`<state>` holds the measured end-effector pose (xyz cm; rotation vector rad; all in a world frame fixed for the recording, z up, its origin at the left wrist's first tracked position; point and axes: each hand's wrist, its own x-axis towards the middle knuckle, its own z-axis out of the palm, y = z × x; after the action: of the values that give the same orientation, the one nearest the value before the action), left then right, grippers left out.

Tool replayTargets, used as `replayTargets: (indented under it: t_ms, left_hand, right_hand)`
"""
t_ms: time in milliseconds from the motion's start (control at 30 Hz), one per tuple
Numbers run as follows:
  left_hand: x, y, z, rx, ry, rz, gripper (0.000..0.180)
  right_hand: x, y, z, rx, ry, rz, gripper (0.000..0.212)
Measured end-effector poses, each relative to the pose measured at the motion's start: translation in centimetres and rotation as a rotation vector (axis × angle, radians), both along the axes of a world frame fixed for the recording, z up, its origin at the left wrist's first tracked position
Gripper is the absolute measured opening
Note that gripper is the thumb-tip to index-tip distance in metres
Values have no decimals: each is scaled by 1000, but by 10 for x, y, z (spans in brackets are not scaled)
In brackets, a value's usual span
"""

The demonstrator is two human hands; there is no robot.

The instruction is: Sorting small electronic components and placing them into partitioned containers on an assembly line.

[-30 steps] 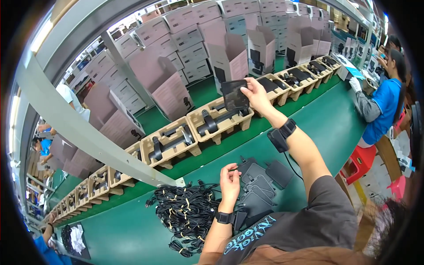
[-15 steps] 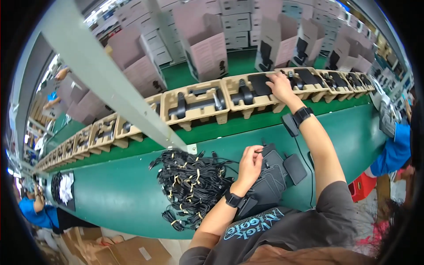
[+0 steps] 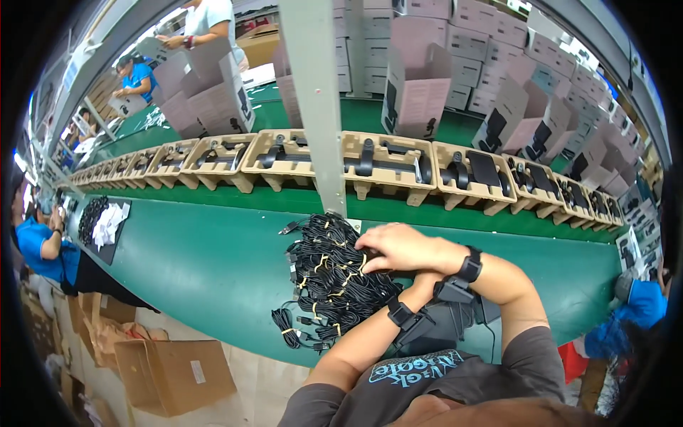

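My right hand (image 3: 398,245) reaches across to the left and rests fingers-down on a heap of bundled black cables (image 3: 327,285) lying on the green belt (image 3: 213,249). I cannot tell whether the fingers have closed on a bundle. My left forearm, with a black wristband (image 3: 402,313), runs up under my right forearm, which hides my left hand. A stack of flat black pieces (image 3: 455,327) lies below my wrists at the belt's near edge. A row of tan pulp trays (image 3: 388,167) holding black parts runs along the far side.
A grey post (image 3: 316,107) rises in front of the trays. Open pinkish cartons (image 3: 420,92) stand behind them. A person in blue (image 3: 43,249) works at the left, and a blue sleeve (image 3: 640,306) shows at the right. A cardboard box (image 3: 174,373) sits on the floor.
My right hand has come back from the tray row and now lies on the cable heap, crossed over my left arm. The view has swung to the left.
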<state>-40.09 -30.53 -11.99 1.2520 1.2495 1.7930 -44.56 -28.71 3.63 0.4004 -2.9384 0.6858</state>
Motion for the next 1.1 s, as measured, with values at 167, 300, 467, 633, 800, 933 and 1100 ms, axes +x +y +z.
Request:
replayTargets:
  t_ms: [167, 300, 467, 633, 800, 933, 1100]
  left_hand:
    - [-4, -6, 26, -68, -174, -204, 38]
    - [-13, 0, 59, -235, -343, -320, 41]
    - [-24, -21, 98, -5, -719, -474, 48]
    - [-36, -23, 87, 132, -958, -85, 15]
    - [-30, -26, 87, 94, -888, -157, 6]
    - [-35, -30, 84, 66, -869, -126, 10]
    - [-40, -33, 84, -131, -694, -38, 18]
  right_hand:
    - [5, 4, 11, 49, -113, 31, 34]
    - [30, 24, 10, -932, -139, -244, 22]
    - [65, 56, 29, -1332, 4, -500, 16]
    - [99, 66, 38, -1170, -40, -574, 16]
    - [106, 50, 18, 40, 386, -480, 22]
    - [105, 35, 11, 77, 121, -559, 30]
    - [81, 68, 31, 137, 461, -760, 25]
